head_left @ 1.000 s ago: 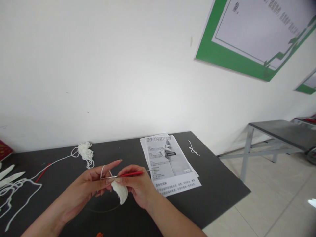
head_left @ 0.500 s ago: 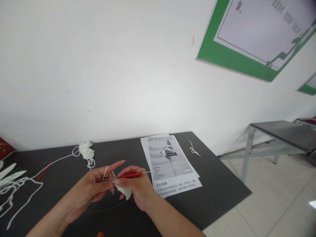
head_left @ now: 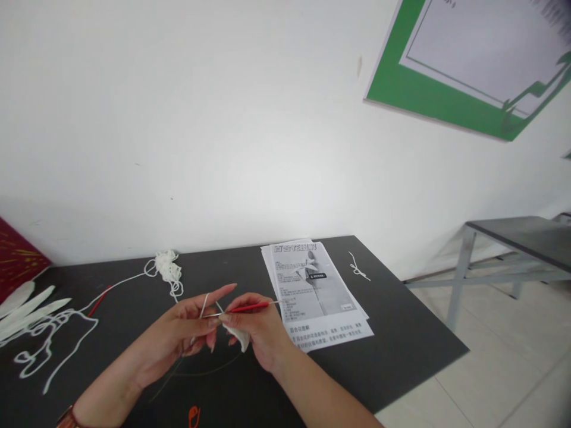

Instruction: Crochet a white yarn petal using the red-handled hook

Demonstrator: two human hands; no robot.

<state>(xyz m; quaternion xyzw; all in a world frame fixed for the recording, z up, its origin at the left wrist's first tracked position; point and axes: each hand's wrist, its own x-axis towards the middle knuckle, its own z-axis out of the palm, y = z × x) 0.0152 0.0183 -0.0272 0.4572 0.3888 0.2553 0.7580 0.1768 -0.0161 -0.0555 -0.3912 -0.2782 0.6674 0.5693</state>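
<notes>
My right hand (head_left: 263,333) grips a crochet hook (head_left: 250,307) by its red handle, the metal tip pointing left. Under its fingers hangs a small white crochet piece (head_left: 241,337). Close beside it, my left hand (head_left: 181,327) pinches at the worked edge with thumb and fingers, partly hidden. White yarn (head_left: 204,305) loops round its raised index finger, which stretches to the right. A thin wire (head_left: 207,374) curves below the hands, one end reaching toward the crochet piece.
White finished petals (head_left: 38,312), loose yarn and a second red hook (head_left: 99,301) lie left. A yarn heap (head_left: 167,270) rests near the wall. Printed sheets (head_left: 321,291) and a yarn scrap (head_left: 357,267) are right; an orange stitch marker (head_left: 193,416) is in front.
The view has shifted left, so everything appears a little farther right. More of the wire and the orange stitch marker shows. Both hands keep their hold on the crochet work.
</notes>
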